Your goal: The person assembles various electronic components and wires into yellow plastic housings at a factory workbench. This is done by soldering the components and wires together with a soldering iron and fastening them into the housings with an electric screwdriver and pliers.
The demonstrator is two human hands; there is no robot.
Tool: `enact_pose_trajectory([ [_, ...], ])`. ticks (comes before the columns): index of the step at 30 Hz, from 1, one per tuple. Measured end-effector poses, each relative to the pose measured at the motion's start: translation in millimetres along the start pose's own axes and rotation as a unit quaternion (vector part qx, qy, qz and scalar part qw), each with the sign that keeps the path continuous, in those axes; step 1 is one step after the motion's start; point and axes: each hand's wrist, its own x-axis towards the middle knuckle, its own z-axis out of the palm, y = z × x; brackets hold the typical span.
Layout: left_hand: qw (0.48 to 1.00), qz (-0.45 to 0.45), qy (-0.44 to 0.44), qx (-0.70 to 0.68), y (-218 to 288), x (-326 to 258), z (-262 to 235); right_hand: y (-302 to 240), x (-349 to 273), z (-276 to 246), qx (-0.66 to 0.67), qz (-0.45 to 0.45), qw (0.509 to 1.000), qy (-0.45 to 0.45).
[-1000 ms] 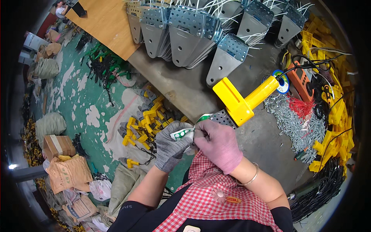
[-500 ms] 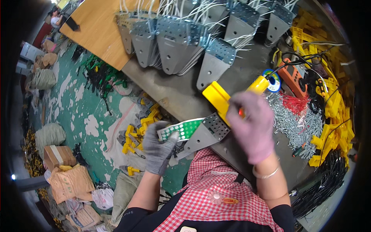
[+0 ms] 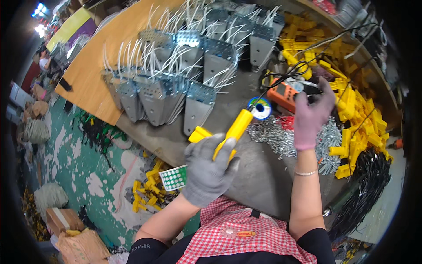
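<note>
My left hand (image 3: 210,172), in a grey glove, is closed on a small green perforated board (image 3: 173,177) that sticks out to its left. It is raised over the grey bench (image 3: 167,141). Its fingers overlap the handle of a yellow tool (image 3: 239,125) lying there; whether they touch it is unclear. My right hand (image 3: 310,118), in a pale purple glove, reaches far across the bench. Its fingers are spread over a black-handled tool (image 3: 310,89) resting on an orange stand (image 3: 283,96). A blue-rimmed solder spool (image 3: 260,108) sits between the two.
Rows of grey metal brackets with white wires (image 3: 176,92) fill the bench's back. A heap of small silver metal parts (image 3: 281,136) lies by my right arm, with yellow plastic pieces (image 3: 351,110) and black cables (image 3: 365,189) to the right. Below on the green floor lie more yellow pieces (image 3: 147,193).
My right hand left the yellow tool and moved up and right to the orange stand. My left hand carried the green board up in front of the yellow tool.
</note>
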Motion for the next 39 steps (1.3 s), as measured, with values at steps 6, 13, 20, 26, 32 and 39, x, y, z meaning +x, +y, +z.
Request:
enact_pose_trajectory([
  [6,0.950,-0.039,-0.185,0.251,5.5,29.4,54.5,74.6,18.2,5.3,-0.045,-0.005,0.983,-0.179],
  [13,0.969,-0.055,-0.167,-0.174,9.4,23.6,-69.4,-8.2,-8.8,-10.6,0.302,0.056,0.813,-0.495],
  [20,0.771,-0.210,-0.190,-0.570,-106.3,-97.8,-160.8,-69.5,-47.6,107.3,0.135,-0.109,0.926,-0.337],
  [26,0.753,-0.559,-0.260,-0.230,-159.1,-198.4,-153.9,-94.6,-50.1,60.6,0.077,-0.201,0.912,-0.348],
  [32,0.735,-0.362,-0.450,0.355,-221.3,-301.5,-73.0,-67.9,-66.4,-62.5,0.057,0.086,0.863,-0.494],
  [39,0.556,-0.483,-0.220,-0.640,-116.1,-243.8,-13.2,-20.4,-121.9,-187.3,0.134,0.476,0.783,-0.378],
])
